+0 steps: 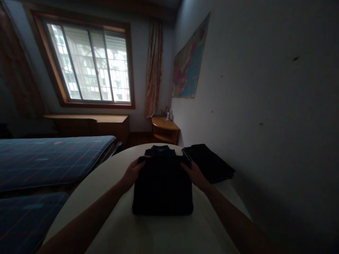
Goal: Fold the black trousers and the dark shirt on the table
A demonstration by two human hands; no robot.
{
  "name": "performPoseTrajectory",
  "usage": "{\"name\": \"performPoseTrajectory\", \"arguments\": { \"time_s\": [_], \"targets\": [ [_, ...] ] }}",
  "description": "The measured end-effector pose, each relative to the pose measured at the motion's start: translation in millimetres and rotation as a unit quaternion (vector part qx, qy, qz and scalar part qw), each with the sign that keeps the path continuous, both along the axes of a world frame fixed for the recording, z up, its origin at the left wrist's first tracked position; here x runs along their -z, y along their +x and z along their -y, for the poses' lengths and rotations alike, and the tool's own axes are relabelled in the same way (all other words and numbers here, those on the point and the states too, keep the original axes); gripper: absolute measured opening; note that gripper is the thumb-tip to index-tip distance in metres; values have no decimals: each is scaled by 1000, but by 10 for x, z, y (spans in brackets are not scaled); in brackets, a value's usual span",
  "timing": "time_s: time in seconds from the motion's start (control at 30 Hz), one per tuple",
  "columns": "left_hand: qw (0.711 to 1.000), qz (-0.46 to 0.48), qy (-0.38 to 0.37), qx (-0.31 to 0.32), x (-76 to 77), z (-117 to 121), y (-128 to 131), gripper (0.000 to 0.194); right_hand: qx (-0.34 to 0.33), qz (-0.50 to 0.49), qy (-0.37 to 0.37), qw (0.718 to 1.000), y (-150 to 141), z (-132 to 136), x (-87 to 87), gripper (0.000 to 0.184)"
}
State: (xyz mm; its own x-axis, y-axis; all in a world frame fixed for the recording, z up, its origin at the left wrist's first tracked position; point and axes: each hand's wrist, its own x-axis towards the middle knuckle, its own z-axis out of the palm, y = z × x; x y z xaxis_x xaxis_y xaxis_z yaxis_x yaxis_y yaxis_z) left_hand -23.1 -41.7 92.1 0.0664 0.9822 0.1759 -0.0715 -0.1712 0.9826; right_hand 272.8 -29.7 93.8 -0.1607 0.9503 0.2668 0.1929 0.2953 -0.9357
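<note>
A dark collared shirt (162,190), folded into a rectangle, lies on the pale round table (106,208) in front of me. Its collar (160,148) points away, toward the window. At the upper left corner of the folded part, my left hand (134,172) is closed on the cloth, thumb on top. My right hand (195,173) grips the opposite corner in the same way. Most fingers of both hands are hidden under the fabric. Just beyond my right hand sits a stack of dark folded cloth (208,160).
A white wall (265,158) runs close along the table's right side. To the left are mattresses with a blue plaid cover (47,160). A wooden desk (113,120) stands below the window, and a small corner shelf (165,123) holds small items.
</note>
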Motion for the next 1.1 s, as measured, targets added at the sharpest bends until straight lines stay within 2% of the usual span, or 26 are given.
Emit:
{"name": "performPoseTrajectory", "arguments": {
  "time_s": [0.17, 0.27, 0.33, 0.47, 0.57, 0.67, 0.7, 0.77, 0.83, 0.9, 0.97, 1.03, 1.1],
  "targets": [
    [998, -53, -20, -17, 401, -490, -20, 68, -16, 64, -15, 998, -20, -467, 313, 45],
    [996, -81, -41, -26, 611, -599, -60, 68, -17, 106, -23, 994, -9, -598, 501, 41],
    [995, -93, -38, -29, 684, -635, -88, 65, -19, 111, -22, 993, 6, -638, 564, 41],
    [993, -107, -11, -43, 676, -726, -95, 63, -18, 108, -10, 994, 12, -684, 583, 50],
    [989, -134, 0, -64, 623, -723, -76, 67, 20, 157, 21, 987, -19, -611, 554, 65],
    [980, -173, 50, -85, 582, -457, -118, 68, 47, 265, 121, 956, -51, -282, 460, 61],
    [975, -192, 77, -84, 570, -299, -151, 63, 21, 295, 145, 944, -56, -110, 418, 53],
    [924, -319, 209, -34, 547, 82, -235, 47, -57, 334, 157, 928, -56, 281, 344, 37],
    [860, -420, 285, 50, 522, 464, -312, 45, -132, 372, 170, 903, -49, 650, 321, 42],
    [789, -498, 335, 131, 504, 748, -354, 49, -159, 416, 192, 875, -46, 905, 368, 46],
    [741, -546, 359, 154, 512, 881, -359, 52, -138, 460, 219, 849, -54, 1008, 468, 41],
    [714, -576, 373, 136, 557, 883, -343, 52, -109, 504, 242, 822, -72, 991, 577, 33],
    [695, -595, 387, 114, 628, 824, -327, 43, -97, 543, 263, 792, -93, 929, 654, 22]
  ]
}}
